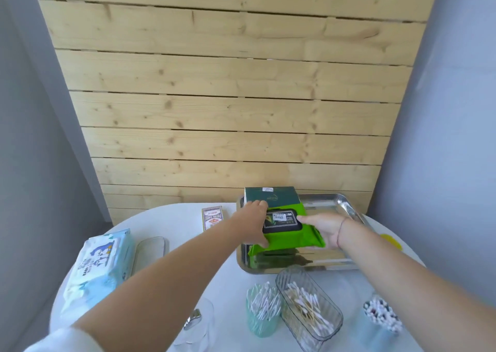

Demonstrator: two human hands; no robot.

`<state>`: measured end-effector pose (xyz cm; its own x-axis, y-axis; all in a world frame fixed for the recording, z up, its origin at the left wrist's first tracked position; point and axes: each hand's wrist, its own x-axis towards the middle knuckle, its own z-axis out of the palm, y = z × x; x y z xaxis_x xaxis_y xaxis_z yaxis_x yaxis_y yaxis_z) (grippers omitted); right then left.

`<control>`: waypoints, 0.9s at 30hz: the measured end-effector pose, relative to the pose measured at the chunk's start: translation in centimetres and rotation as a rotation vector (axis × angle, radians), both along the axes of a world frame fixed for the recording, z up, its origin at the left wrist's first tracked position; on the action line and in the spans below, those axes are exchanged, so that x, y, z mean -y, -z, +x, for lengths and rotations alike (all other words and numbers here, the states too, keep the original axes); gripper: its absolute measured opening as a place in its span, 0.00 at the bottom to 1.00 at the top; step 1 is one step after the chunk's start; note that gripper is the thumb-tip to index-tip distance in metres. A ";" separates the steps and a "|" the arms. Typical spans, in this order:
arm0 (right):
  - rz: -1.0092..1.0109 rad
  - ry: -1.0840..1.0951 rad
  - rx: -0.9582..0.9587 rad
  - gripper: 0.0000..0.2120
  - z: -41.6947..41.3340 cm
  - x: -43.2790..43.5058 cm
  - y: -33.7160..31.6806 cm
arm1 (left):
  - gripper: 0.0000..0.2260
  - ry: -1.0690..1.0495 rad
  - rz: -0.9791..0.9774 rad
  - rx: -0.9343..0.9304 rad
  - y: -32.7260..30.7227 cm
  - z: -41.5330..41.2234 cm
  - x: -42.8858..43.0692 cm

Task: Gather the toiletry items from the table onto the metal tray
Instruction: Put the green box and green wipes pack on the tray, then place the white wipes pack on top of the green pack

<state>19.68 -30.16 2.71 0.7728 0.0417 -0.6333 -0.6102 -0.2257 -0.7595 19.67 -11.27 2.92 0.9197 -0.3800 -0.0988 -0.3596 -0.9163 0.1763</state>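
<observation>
Far left of the round white table (pixel 230 274): the blue-and-white wet-wipe pack (pixel 100 264) lies flat near the edge, not yet gathered. Just right of it, a clear flat lid or case (pixel 150 247), empty as far as I can tell. Near the front edge, a clear glass (pixel 197 325) with something metallic beside or inside it; too blurred to name. Beyond it, towards the wall, a box of playing cards (pixel 212 218) sits just left of the tray; not a toiletry, so I judge it stays. My left hand (pixel 256 221) grips the left end of the green wet-wipe pack (pixel 287 235), fingers over the top, thumb wrapped under the near edge. The pack is over the metal tray (pixel 346 209), tilted, its near corner low against the tray floor; whether it rests fully I cannot tell. Behind it a dark green box (pixel 271 194) stands in the tray's far left corner, and I am fitting the pack close in front of it, probably to leave the right half free. My right hand (pixel 323 229) supports the right end, palm along the side, fingers extended and together; two hands because the soft pack sags. Front right, still on the table: cotton swabs in a mint cup (pixel 261 314), a clear ribbed oblong container (pixel 308 308) of swabs, and a blue tub (pixel 381 318) of swabs at the edge. Most of the task remains.
</observation>
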 end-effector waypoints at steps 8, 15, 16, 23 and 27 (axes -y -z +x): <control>-0.167 -0.113 -0.042 0.19 -0.2 -0.8 1.4 | 0.39 0.107 0.208 0.067 2.9 -1.1 -1.0; -0.357 -0.217 -0.068 0.29 1.9 -0.6 3.2 | 0.35 0.176 0.283 -0.038 2.9 -3.0 -1.1; -0.380 -0.224 -0.058 0.29 2.0 -0.8 3.2 | 0.35 0.166 0.265 -0.074 2.9 -3.0 -1.1; -0.774 -0.319 0.126 0.23 0.8 -2.2 1.4 | 0.33 0.123 0.162 -0.178 1.5 -3.2 -1.2; -0.976 -0.109 0.528 0.20 -0.1 -4.2 -1.4 | 0.26 0.058 -0.044 -0.054 -0.4 -3.9 -2.6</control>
